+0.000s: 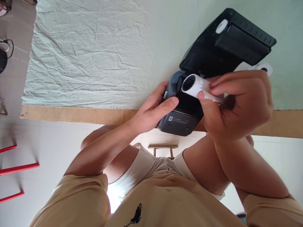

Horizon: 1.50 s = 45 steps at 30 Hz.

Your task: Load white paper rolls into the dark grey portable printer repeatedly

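Observation:
My left hand [156, 108] grips the left side of a black label printer [181, 121], thumb over its edge and fingers behind. The printer lies tilted at the table's near edge, its lid [205, 47] swung up and away from me. Between the thumb and fingers of my right hand [241, 101] is a small white paper roll [195, 86] with a dark hollow core and a ragged loose end. The roll hangs over the printer's open compartment; whether it touches the inside cannot be made out. My right palm is turned out of sight.
Behind my right hand, another white roll [267, 67] lies on the table, partly hidden. A pale green cloth [94, 56] covers the table, wrinkled at the left, with a bare wooden edge [78, 115] along the front. Red legs [20, 168] of some furniture stand at the lower left.

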Each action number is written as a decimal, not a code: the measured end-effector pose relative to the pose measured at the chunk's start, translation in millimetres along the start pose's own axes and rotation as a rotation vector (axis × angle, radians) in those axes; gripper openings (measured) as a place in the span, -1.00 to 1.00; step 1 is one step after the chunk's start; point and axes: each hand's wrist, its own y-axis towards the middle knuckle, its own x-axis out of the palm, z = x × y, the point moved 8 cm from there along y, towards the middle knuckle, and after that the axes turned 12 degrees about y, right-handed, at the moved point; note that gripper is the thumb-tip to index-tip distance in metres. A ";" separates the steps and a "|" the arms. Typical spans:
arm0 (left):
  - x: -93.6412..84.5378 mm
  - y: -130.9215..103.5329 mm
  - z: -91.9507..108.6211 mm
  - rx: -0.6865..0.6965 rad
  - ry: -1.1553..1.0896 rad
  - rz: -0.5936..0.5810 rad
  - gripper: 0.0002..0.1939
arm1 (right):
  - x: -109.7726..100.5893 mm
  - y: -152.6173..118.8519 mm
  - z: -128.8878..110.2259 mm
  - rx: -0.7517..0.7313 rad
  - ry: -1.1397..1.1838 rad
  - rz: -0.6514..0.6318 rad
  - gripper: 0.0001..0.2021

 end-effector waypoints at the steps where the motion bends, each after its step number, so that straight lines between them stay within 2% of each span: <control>1: -1.2 -0.1 0.1 0.007 0.009 0.008 -0.18 | 2.2 0.2 2.2 0.022 0.002 -0.033 -0.80; 3: -3.5 -0.5 1.4 0.032 0.033 0.021 -0.22 | 8.8 -0.4 3.1 0.040 0.012 -0.103 -0.80; 5: -4.4 -1.4 3.8 0.059 0.051 0.022 -0.26 | 12.3 -1.4 1.2 0.039 -0.014 -0.109 -0.79; 8: -4.1 -2.5 5.4 0.066 0.054 0.009 -0.26 | 10.2 -4.0 -6.4 -0.011 -0.063 -0.036 -0.75; 10: -5.7 -2.2 3.1 0.060 0.082 0.012 -0.22 | 8.2 -6.9 -11.7 -0.063 -0.043 -0.030 -0.74; 14: -11.8 3.0 -6.7 0.133 0.150 0.014 -0.09 | 19.3 -16.2 -18.2 -0.150 0.070 -0.305 -0.90; 16: -13.6 7.7 -15.1 0.171 0.159 -0.005 0.03 | 20.3 -19.4 -20.1 -0.179 0.107 -0.351 -0.73; 18: -13.5 12.5 -21.5 0.217 0.189 -0.023 0.24 | 13.6 -18.2 -17.4 -0.158 0.134 -0.256 -0.65; 20: -13.5 17.4 -26.1 0.233 0.226 -0.011 0.33 | 0.9 -16.6 -10.8 -0.102 0.159 -0.080 -0.72; 23: -12.6 21.7 -29.2 0.205 0.205 0.031 0.39 | -12.1 -18.8 11.7 0.124 0.128 0.077 -0.87; 25: -12.5 21.2 -35.3 0.103 0.149 0.057 0.44 | -11.2 -21.8 24.3 0.246 0.138 0.051 -0.82; 28: -6.0 16.6 -40.1 0.036 0.079 -0.030 0.57 | -3.2 -23.5 28.2 0.240 0.273 -0.042 -0.82; 30: -4.4 15.7 -40.8 0.054 0.063 -0.082 0.66 | -4.2 -24.9 31.5 0.233 0.325 -0.027 -0.87; 32: -6.6 17.9 -40.2 0.086 0.066 -0.077 0.65 | -10.4 -27.1 35.2 0.229 0.355 0.030 -0.84; 35: -11.2 20.6 -34.6 0.111 0.081 0.004 0.52 | -16.0 -31.7 42.6 0.299 0.341 0.054 -0.77; 38: -10.9 16.2 -26.0 0.084 0.091 0.031 0.39 | -9.0 -35.2 43.4 0.374 0.305 -0.029 -0.76; 41: -10.3 10.1 -21.4 0.047 0.067 0.016 0.39 | 4.9 -36.2 33.0 0.315 0.339 -0.134 -0.65; 43: -11.3 9.4 -22.3 0.022 0.058 0.027 0.39 | 9.4 -36.4 28.6 0.278 0.350 -0.150 -0.53; 45: -11.2 10.7 -22.5 0.017 0.055 0.038 0.37 | 9.2 -35.9 28.9 0.279 0.334 -0.154 -0.49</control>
